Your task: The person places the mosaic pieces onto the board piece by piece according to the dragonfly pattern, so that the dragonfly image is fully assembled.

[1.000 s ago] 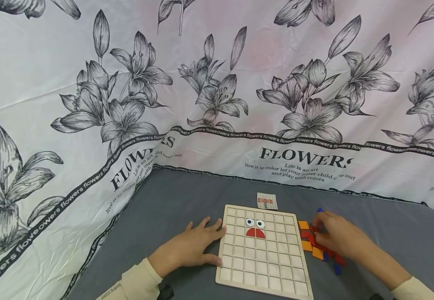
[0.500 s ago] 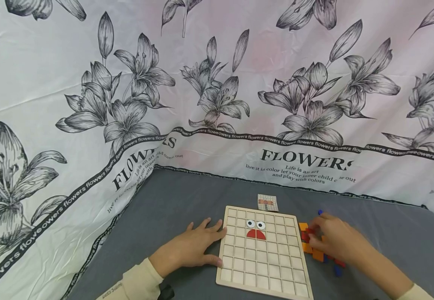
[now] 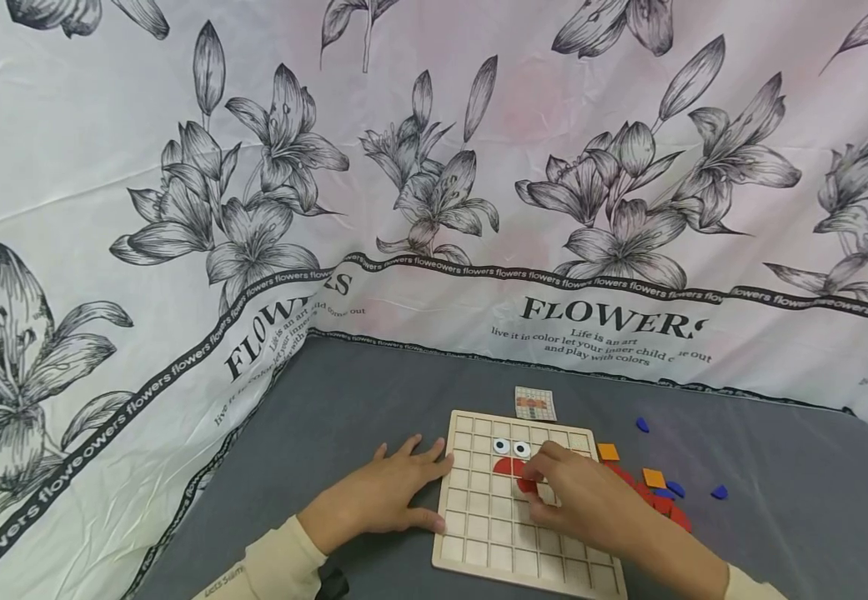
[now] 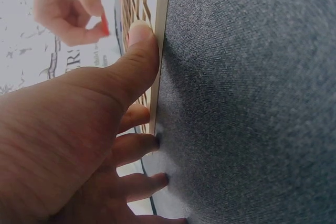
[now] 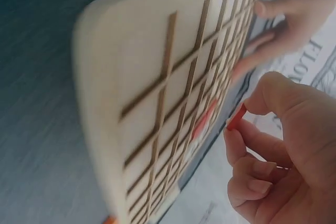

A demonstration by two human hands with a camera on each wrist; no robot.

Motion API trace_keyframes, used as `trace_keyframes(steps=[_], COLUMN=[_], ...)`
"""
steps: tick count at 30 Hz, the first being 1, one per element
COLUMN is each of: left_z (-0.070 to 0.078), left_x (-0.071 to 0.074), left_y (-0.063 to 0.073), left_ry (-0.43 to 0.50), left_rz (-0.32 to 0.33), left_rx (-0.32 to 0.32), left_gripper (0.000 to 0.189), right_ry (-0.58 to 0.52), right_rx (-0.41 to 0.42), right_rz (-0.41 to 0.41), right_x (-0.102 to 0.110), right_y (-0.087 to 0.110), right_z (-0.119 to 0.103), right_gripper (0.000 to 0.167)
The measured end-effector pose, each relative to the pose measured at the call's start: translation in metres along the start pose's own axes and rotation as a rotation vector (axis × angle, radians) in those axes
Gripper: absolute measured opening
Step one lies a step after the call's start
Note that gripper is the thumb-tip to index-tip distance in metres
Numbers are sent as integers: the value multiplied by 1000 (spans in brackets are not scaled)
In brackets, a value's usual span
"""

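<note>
In the head view my left hand [image 3: 388, 492] lies with spread fingers at the left edge of a wooden grid board [image 3: 479, 529]. Its thumb [image 4: 139, 51] touches the board's rim in the left wrist view. Over the middle of the board, my right hand [image 3: 587, 500] pinches a red piece [image 5: 237, 117] between thumb and forefinger. That piece is just below the red quarter-round pieces [image 3: 506, 466] set in the grid, and my fingers partly cover the right-hand one. Above these sit two round eye pieces [image 3: 502, 447], white with dark centres.
A small printed pattern card [image 3: 534, 404] lies beyond the board. To its right are loose orange squares [image 3: 654, 478], blue pieces [image 3: 719, 492] and red pieces [image 3: 678, 517], partly behind my right forearm. A flower-print curtain [image 3: 434, 167] rises behind the grey tabletop [image 3: 373, 383].
From the loose pile my right hand has moved left over the board, bringing a red piece. Some loose pieces have shifted, with a blue one now farther right. My left hand stays put.
</note>
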State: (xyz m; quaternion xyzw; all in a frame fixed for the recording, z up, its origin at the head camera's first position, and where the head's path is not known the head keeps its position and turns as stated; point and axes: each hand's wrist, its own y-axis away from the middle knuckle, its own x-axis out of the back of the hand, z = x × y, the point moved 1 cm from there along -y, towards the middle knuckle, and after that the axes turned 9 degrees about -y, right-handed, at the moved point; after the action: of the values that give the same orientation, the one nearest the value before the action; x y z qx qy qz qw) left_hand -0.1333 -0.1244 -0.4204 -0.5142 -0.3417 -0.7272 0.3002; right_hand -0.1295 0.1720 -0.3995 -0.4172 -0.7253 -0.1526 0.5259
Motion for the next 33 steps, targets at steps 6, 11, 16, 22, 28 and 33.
trace_keyframes(steps=[6,11,16,22,28,33], left_z=[0,1,0,-1,-1,-2], left_x=[1,1,0,-1,-2,-2], left_y=[1,0,0,0,0,-1], left_ry=[-5,-11,-6,-1,-4,-3], left_rz=[12,10,8,4,8,11], left_rx=[-6,1,2,-1,-2,-4], left_gripper=[88,88,88,89,88,88], right_ry=[48,73,104,131,130,137], right_rx=[-47,-40,-6,22,-27,-27], right_rz=[-51,-73,-33,1,-63,-73], right_x=[-19,-25,-26,-22,-19,-23], right_y=[-15,-18,-15,-6,6,8], right_z=[-10,-11,-12,-16,-20,-18], right_gripper=[8,13,16,17,25,28])
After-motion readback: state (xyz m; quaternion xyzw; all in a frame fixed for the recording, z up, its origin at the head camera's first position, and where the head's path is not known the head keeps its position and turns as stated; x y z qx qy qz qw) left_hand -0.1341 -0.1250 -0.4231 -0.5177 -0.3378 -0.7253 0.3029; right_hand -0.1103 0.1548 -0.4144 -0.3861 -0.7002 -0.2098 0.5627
